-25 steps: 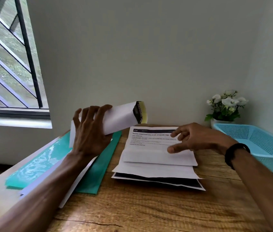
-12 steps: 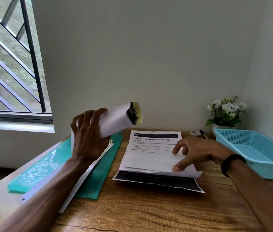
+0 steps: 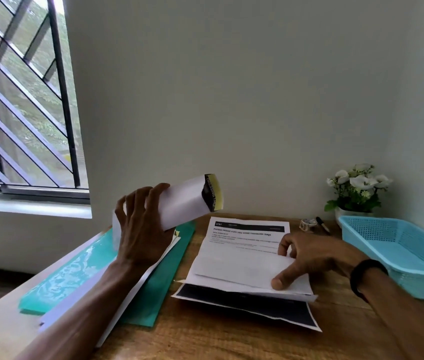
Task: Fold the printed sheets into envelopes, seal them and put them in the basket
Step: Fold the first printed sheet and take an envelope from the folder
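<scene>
My left hand (image 3: 140,229) grips a white envelope (image 3: 187,201) and holds it up above the table, its open mouth with a black and yellow flap facing right. A printed sheet (image 3: 242,250) lies folded on a small stack of printed sheets in the middle of the wooden table (image 3: 231,341). My right hand (image 3: 307,255) pinches the folded sheet's right lower part, thumb on top at the fold. The light blue basket (image 3: 398,253) stands at the right, and what shows of its inside holds nothing.
Teal folders (image 3: 81,276) with white sheets lie under my left forearm at the table's left. A tape roll (image 3: 307,224), a black pen (image 3: 322,226) and a white flower pot (image 3: 356,190) stand by the back wall. A barred window is at the left.
My right hand has slid down to the folded sheet's lower right edge and taken hold of it. The sheet's lower part is now folded up. My left hand with the envelope has barely moved.
</scene>
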